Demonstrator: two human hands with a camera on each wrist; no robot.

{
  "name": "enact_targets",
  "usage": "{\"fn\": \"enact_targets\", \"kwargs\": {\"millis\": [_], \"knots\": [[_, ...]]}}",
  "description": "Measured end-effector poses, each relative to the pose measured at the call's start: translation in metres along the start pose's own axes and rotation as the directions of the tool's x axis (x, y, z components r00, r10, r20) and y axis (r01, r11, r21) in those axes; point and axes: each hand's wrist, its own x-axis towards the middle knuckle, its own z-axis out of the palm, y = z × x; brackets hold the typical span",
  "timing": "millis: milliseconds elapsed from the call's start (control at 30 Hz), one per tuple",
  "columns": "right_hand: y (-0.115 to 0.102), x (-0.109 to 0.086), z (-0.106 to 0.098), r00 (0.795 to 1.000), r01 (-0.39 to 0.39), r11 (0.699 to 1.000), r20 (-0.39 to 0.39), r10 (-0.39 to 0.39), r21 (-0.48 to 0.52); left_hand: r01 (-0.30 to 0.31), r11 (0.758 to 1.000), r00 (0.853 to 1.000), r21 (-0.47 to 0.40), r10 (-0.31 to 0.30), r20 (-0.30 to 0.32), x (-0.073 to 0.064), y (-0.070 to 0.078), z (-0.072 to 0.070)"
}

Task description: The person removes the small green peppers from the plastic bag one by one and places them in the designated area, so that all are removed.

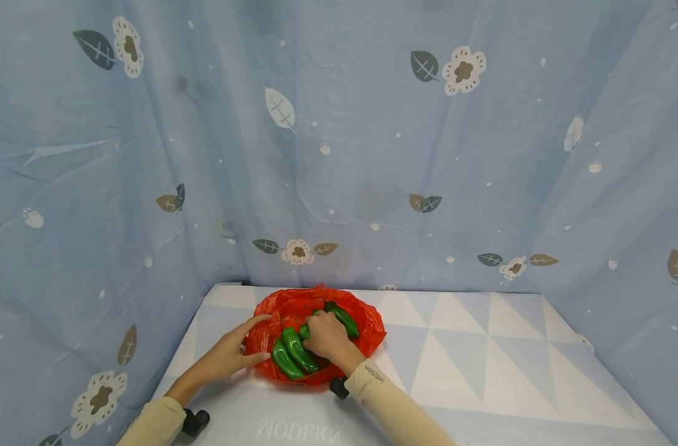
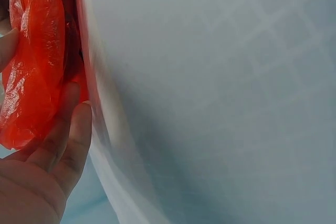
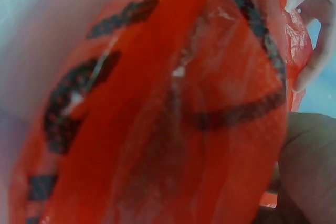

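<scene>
Several green peppers [image 1: 298, 350] lie inside an opened red plastic bag [image 1: 369, 316] on the table. My right hand [image 1: 329, 337] reaches into the bag from the right, and its thumb and forefinger pinch a green pepper in the middle. The other fingertips of that hand are hidden. At the bag's left side, my left hand [image 1: 227, 352] touches the plastic with fingers and thumb spread. In the left wrist view, the fingers of the left hand [image 2: 47, 166] lie fairly straight along the red plastic. Black print on the bag [image 3: 157, 129] fills the right wrist view.
The table [image 1: 456, 365] wears a cloth of pale blue and white triangles, with lettering near its front. Blue curtains [image 1: 372, 155] with flowers and leaves hang behind and at both sides. Black wrist devices [image 1: 196, 423] sit at both cuffs.
</scene>
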Motion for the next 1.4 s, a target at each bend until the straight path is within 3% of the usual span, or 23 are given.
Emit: {"fn": "enact_targets", "kwargs": {"millis": [367,633,833,1067,1400], "knots": [[0.001,-0.001,-0.002,0.998,-0.003,1.0,-0.057,0.002,-0.017,0.012,1.0,1.0,0.004,-0.012,0.005,-0.001,0.004,-0.001],[0.011,-0.002,-0.016,0.995,-0.005,0.984,-0.093,0.022,0.178,-0.015,1.0,1.0,0.008,0.015,-0.003,-0.003,0.003,-0.001],[0.022,-0.002,-0.027,0.994,0.024,0.94,-0.105,0.012,0.342,-0.01,1.0,1.0,0.003,0.01,-0.003,-0.003,0.001,0.0],[0.032,-0.004,-0.037,0.992,0.055,0.853,-0.123,0.011,0.519,-0.012,1.0,1.0,0.01,0.012,-0.012,-0.003,0.002,-0.001],[0.045,-0.009,-0.054,0.991,0.033,0.771,-0.118,0.055,0.635,-0.013,1.0,1.0,0.012,0.013,-0.016,-0.003,0.002,-0.001]]}}
